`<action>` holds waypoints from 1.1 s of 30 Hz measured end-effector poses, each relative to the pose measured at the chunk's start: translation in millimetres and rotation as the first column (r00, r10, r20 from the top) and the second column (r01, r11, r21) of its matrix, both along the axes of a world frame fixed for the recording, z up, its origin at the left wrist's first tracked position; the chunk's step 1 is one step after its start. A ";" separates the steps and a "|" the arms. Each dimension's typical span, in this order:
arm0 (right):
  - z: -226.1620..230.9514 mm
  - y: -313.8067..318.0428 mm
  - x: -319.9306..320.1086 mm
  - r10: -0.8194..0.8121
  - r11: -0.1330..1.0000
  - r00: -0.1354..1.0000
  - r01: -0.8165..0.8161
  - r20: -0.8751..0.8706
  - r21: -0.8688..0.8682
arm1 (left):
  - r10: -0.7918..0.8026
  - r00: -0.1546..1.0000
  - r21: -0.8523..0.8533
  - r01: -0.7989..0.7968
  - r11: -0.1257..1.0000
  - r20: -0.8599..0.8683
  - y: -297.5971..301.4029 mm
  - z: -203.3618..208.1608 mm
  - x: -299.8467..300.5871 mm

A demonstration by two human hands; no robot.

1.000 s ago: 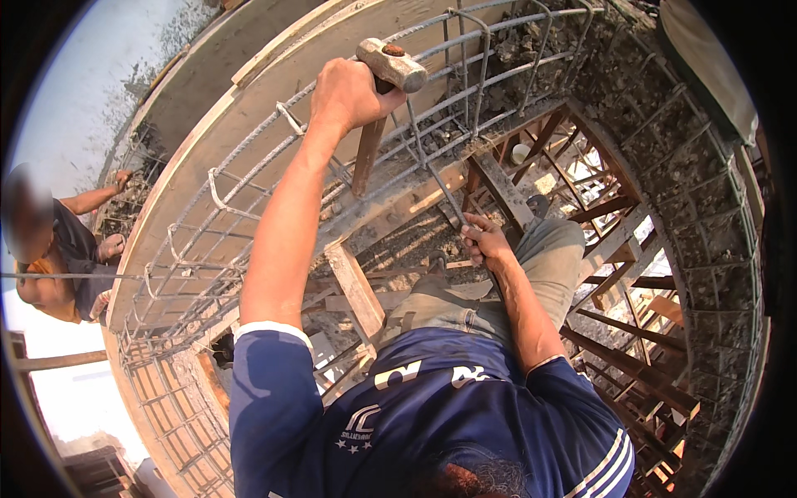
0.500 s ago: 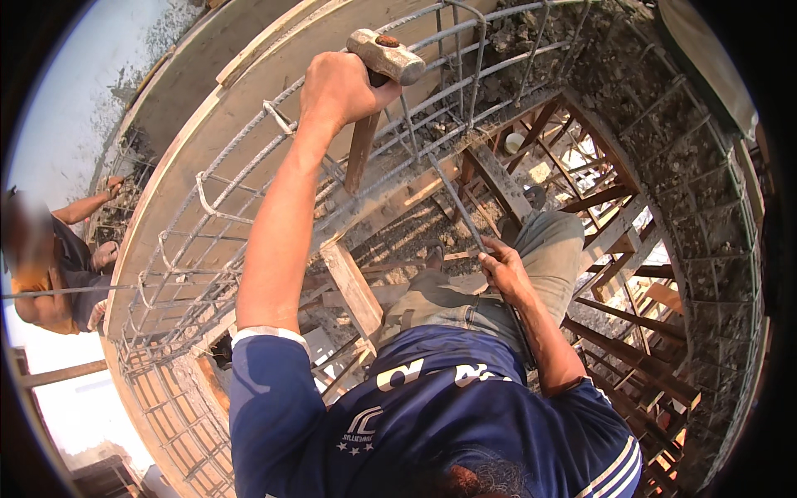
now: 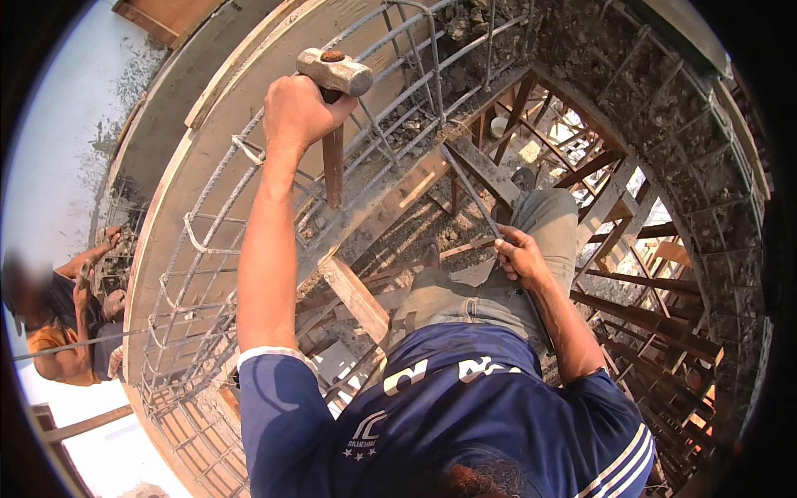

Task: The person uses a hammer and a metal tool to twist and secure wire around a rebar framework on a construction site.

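In the head view, we see our left hand (image 3: 299, 116) closed around the hammer (image 3: 336, 70), the fingers wrapped tight just below its head. The head sits on top of the fist, its light face turned to the right, and the wooden handle points down over the rebar (image 3: 249, 149). Whether the handle's lower end touches that steel, we cannot tell.

Our right hand (image 3: 523, 259) holds the bar (image 3: 477, 191) near our thigh, fingers curled narrowly round it. The bar slants up and to the left from the fist, its far end by the wooden beam (image 3: 413, 184); we cannot tell whether the two meet.

The rebar curves along the inside of the board (image 3: 178, 191), left of our left forearm. A short timber (image 3: 357, 299) lies between our forearms, beside our trousers (image 3: 548, 228). At far left, a co-worker (image 3: 62, 324) reaches one arm toward the rough wall.
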State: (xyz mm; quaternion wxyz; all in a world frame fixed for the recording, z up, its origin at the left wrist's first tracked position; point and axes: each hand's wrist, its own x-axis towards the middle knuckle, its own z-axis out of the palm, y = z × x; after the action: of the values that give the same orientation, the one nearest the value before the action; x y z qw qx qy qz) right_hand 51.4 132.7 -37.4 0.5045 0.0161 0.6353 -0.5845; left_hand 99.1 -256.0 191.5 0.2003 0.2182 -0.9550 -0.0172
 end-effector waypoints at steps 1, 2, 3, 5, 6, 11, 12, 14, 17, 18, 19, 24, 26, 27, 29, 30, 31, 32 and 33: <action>-2.0 6.8 8.5 -0.002 1.000 0.991 0.004 -0.133 0.015 | 0.009 1.000 0.025 -0.009 1.000 0.006 1.2 -1.5 0.1; -0.2 9.3 11.9 -0.003 1.000 0.962 0.008 -0.274 0.020 | 0.024 1.000 0.005 -0.024 1.000 0.010 1.1 -1.1 -0.7; 2.4 9.8 13.1 0.000 1.000 0.912 0.011 -0.409 0.024 | 0.008 1.000 0.014 -0.008 1.000 -0.001 2.0 -0.6 -1.0; 14.5 7.5 8.9 0.116 0.992 0.835 -0.071 -0.538 0.104 | -0.009 1.000 0.032 0.010 0.999 -0.025 4.2 1.5 3.1; 34.8 -1.8 7.6 0.201 0.977 0.784 -0.119 -0.587 0.176 | 0.002 1.000 0.028 -0.002 1.000 -0.004 3.7 1.4 4.2; 44.0 -52.7 5.1 0.089 0.991 0.508 -0.132 -0.857 0.025 | -0.002 1.000 -0.035 0.001 0.999 -0.007 -5.4 -2.3 4.8; 13.0 -62.6 -2.3 0.122 0.987 0.388 -0.141 -0.913 0.072 | 0.001 1.000 -0.005 -0.001 1.000 0.010 -2.4 -2.0 0.9; -33.2 -65.4 -11.0 0.239 0.969 0.404 -0.159 -0.883 0.190 | 0.009 0.999 0.046 -0.011 0.999 0.046 5.3 3.8 -4.4; -21.3 -75.2 -19.5 0.222 0.973 0.526 -0.176 -0.821 0.150 | -0.009 1.000 -0.006 0.009 1.000 0.014 2.9 2.5 1.2; -8.2 -78.4 -24.1 0.199 0.978 0.545 -0.164 -0.815 0.129 | 0.003 1.000 -0.014 -0.003 1.000 0.008 0.7 -0.1 1.5; 4.2 -76.9 -21.7 0.182 0.982 0.574 -0.152 -0.799 0.114 | 0.013 1.000 -0.023 -0.013 1.000 0.001 -2.3 -2.2 2.1; -19.1 -66.3 -7.1 0.163 0.984 0.423 -0.139 -0.891 0.114 | 0.007 1.000 0.028 -0.007 1.000 0.012 4.6 2.5 0.4; -36.2 -68.9 -5.4 0.197 0.976 0.429 -0.172 -0.881 0.134 | 0.001 1.000 0.025 -0.002 1.000 0.017 3.1 1.8 -2.1; -28.7 -69.5 -6.6 0.224 0.969 0.469 -0.198 -0.854 0.145 | 0.007 1.000 0.021 -0.008 1.000 0.020 0.7 0.0 -0.3; -6.4 -59.6 -9.7 0.290 0.952 0.552 -0.254 -0.782 0.173 | -0.009 1.000 0.011 0.010 1.000 -0.016 -0.2 -3.7 3.1; 5.6 -52.9 -9.2 0.341 0.934 0.587 -0.299 -0.734 0.195 | 0.002 1.000 0.003 -0.002 1.000 -0.013 -1.1 -3.1 3.1; 9.1 -44.4 -0.6 0.362 0.926 0.624 -0.329 -0.692 0.188 | 0.014 1.000 -0.006 -0.014 1.000 -0.010 -2.1 -2.6 4.2; 13.0 -30.9 8.8 0.381 0.918 0.651 -0.350 -0.656 0.185 | 0.017 1.000 0.005 -0.017 1.000 -0.001 -2.9 -1.4 3.0; 14.3 -19.1 19.3 0.404 0.909 0.678 -0.374 -0.614 0.185 | 0.021 1.000 0.020 -0.021 1.000 0.012 -3.2 -1.5 4.7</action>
State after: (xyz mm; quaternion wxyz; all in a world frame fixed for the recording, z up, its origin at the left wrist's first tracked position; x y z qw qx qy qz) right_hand 70.7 113.6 -23.1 0.3693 -0.3083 0.7697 -0.4197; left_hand 103.8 -259.1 190.0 0.1928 0.2302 -0.9536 -0.0234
